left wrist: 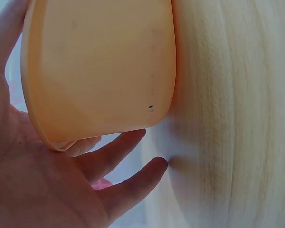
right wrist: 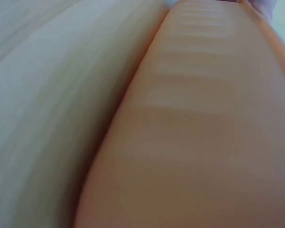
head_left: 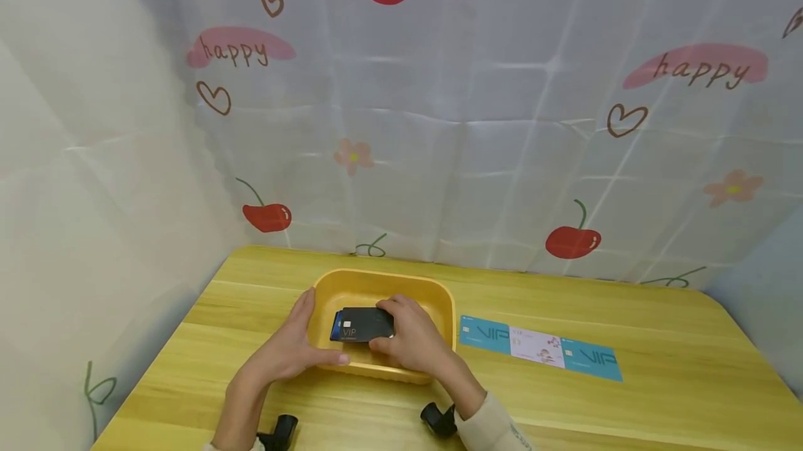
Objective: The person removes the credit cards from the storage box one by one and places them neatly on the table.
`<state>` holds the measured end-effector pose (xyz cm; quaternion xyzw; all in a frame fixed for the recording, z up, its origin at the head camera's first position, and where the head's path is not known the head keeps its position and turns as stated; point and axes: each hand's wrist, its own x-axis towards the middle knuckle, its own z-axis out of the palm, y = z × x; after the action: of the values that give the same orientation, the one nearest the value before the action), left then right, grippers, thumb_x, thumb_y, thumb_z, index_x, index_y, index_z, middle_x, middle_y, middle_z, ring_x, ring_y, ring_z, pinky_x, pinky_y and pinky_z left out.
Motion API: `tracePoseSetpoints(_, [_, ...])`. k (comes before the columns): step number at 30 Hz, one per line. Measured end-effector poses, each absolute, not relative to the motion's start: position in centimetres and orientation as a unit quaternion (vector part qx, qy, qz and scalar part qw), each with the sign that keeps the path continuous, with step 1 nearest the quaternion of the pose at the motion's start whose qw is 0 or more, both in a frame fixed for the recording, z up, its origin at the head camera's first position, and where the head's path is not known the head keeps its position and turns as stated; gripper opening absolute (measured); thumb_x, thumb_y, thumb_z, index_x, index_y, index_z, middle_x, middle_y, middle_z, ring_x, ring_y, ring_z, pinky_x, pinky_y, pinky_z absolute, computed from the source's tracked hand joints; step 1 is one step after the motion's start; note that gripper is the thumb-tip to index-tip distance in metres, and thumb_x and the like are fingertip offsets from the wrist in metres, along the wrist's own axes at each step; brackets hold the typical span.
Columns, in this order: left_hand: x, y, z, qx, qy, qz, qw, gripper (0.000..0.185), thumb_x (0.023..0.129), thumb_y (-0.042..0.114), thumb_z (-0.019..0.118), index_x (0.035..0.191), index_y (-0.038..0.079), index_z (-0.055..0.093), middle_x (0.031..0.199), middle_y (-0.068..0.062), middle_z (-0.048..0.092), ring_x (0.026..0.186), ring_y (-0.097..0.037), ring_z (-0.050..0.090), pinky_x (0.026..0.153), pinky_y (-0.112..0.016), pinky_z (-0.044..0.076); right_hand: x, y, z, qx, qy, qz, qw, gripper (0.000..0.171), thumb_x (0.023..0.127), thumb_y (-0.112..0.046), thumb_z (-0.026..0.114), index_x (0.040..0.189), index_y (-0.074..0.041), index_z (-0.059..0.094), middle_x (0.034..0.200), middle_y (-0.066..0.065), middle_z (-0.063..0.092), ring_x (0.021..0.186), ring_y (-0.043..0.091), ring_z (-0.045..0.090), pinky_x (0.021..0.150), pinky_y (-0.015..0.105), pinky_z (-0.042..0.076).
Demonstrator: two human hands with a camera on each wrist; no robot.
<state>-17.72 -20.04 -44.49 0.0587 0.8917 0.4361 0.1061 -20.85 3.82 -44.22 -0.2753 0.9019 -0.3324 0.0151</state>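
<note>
A yellow plastic bin (head_left: 389,369) stands on the wooden table. My left hand (head_left: 285,346) holds its left end, with the thumb at the front rim and the other fingers along the outer wall. In the left wrist view those fingers (left wrist: 133,187) spread beside the bin wall (left wrist: 102,66). Inside the bin, my right hand (head_left: 410,339) pinches a black VIP card (head_left: 364,325) by its right end. A blue card (head_left: 336,325) peeks out under its left edge; how many cards are stacked there is hidden. The right wrist view shows only the bin's ribbed outer wall (right wrist: 194,118) and tabletop.
To the right of the bin, three cards lie in a row: a teal VIP card (head_left: 485,334), a pale pink patterned card (head_left: 536,347) and another teal card (head_left: 592,360). Behind the table (head_left: 665,339) hangs a white curtain (head_left: 470,179) with cherry prints.
</note>
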Motion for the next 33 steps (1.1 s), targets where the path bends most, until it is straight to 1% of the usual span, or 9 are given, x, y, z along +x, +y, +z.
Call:
tracePoseSetpoints(8, [-17.7, -19.9, -44.6, 0.056, 0.889, 0.440, 0.110, 0.132, 0.072, 0.045, 0.086, 0.155, -0.005, -0.004, 0.161, -0.026, -0.006, 0.146, -0.045, 0.004, 0.113, -0.061, 0.014, -19.8, 4.7, -43.3, -0.281, 0.903, -0.325, 0.007, 0.058, 0.080, -0.024, 0.083, 0.129, 0.000, 0.062, 0.114, 0.006, 0.059, 0.092, 0.017, 0.051, 0.073, 0.031, 0.044])
tracePoseSetpoints(11, [-17.6, -20.0, -44.5, 0.053, 0.889, 0.443, 0.107, 0.133, 0.072, 0.044, 0.087, 0.155, -0.005, -0.004, 0.161, -0.026, -0.006, 0.146, -0.045, 0.005, 0.113, -0.061, 0.014, -19.5, 5.2, -43.1, -0.282, 0.901, -0.329, 0.008, 0.059, 0.080, -0.024, 0.083, 0.129, 0.000, 0.061, 0.114, 0.005, 0.059, 0.092, 0.017, 0.051, 0.070, 0.030, 0.043])
tracePoseSetpoints(14, [-17.6, -20.0, -44.4, 0.053, 0.888, 0.444, 0.104, 0.133, 0.071, 0.044, 0.087, 0.155, -0.005, -0.004, 0.161, -0.026, -0.005, 0.146, -0.045, 0.005, 0.113, -0.061, 0.013, -19.1, 5.8, -42.8, -0.279, 0.901, -0.333, 0.012, 0.059, 0.081, -0.025, 0.082, 0.130, -0.002, 0.061, 0.116, 0.004, 0.060, 0.096, 0.018, 0.052, 0.073, 0.032, 0.046])
tracePoseSetpoints(17, [-17.6, -20.0, -44.3, 0.055, 0.889, 0.444, 0.101, 0.134, 0.071, 0.045, 0.087, 0.155, -0.005, -0.004, 0.161, -0.026, -0.005, 0.146, -0.045, 0.006, 0.113, -0.062, 0.013, -18.6, 6.4, -42.6, -0.274, 0.898, -0.343, 0.021, 0.058, 0.082, -0.027, 0.081, 0.131, -0.004, 0.061, 0.118, 0.004, 0.060, 0.102, 0.020, 0.054, 0.079, 0.036, 0.049])
tracePoseSetpoints(21, [-17.5, -20.0, -44.3, 0.054, 0.890, 0.443, 0.099, 0.134, 0.070, 0.047, 0.087, 0.155, -0.004, -0.003, 0.161, -0.025, -0.004, 0.145, -0.045, 0.008, 0.113, -0.062, 0.014, -17.6, 7.1, -42.4, -0.274, 0.893, -0.355, 0.024, 0.056, 0.083, -0.029, 0.080, 0.130, -0.004, 0.061, 0.119, 0.003, 0.060, 0.108, 0.021, 0.054, 0.086, 0.040, 0.051])
tracePoseSetpoints(27, [-17.5, -19.9, -44.4, 0.053, 0.888, 0.445, 0.098, 0.133, 0.070, 0.045, 0.088, 0.155, -0.004, -0.002, 0.161, -0.025, -0.003, 0.146, -0.045, 0.008, 0.113, -0.061, 0.013, -16.5, 8.3, -42.5, -0.274, 0.893, -0.357, 0.010, 0.054, 0.083, -0.032, 0.081, 0.127, -0.005, 0.063, 0.115, -0.001, 0.060, 0.102, 0.016, 0.055, 0.084, 0.035, 0.052])
tracePoseSetpoints(33, [-17.6, -19.9, -44.3, 0.053, 0.891, 0.440, 0.098, 0.134, 0.070, 0.045, 0.087, 0.155, -0.006, -0.002, 0.161, -0.027, -0.004, 0.146, -0.045, 0.006, 0.113, -0.061, 0.012, -15.9, 9.7, -42.4, -0.252, 0.899, -0.358, 0.011, 0.056, 0.082, -0.037, 0.081, 0.126, -0.006, 0.063, 0.116, -0.003, 0.059, 0.102, 0.018, 0.055, 0.084, 0.039, 0.051])
